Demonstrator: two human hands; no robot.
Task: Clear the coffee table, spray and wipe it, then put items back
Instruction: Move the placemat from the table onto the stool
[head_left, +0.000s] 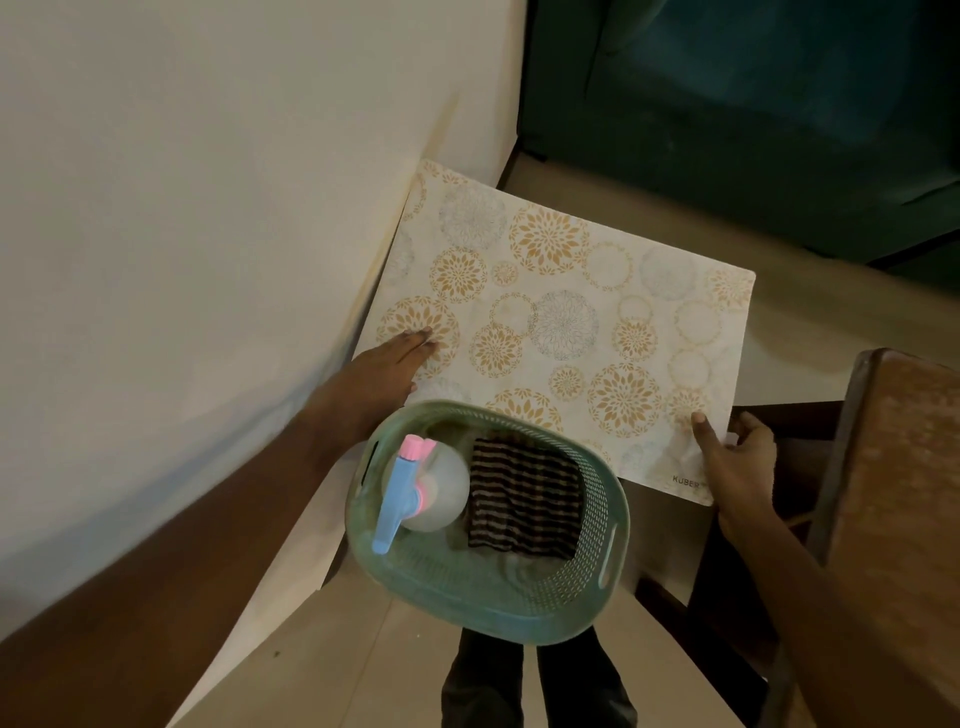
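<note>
A cream placemat (566, 322) printed with gold and grey flower circles lies tilted against the white wall, over the floor. My left hand (384, 374) rests flat on its left edge, fingers together. My right hand (732, 462) pinches its near right corner, thumb on top. In front of the mat sits a green plastic basket (597, 571). Inside it stand a clear spray bottle (436, 488) with a blue and pink trigger and a folded brown striped cloth (524, 499).
A white wall (182, 260) fills the left. A brown wooden table edge (893, 493) rises at the right. Dark green upholstery (753, 114) stands at the back. My dark trouser legs (535, 686) show below the basket on the beige floor.
</note>
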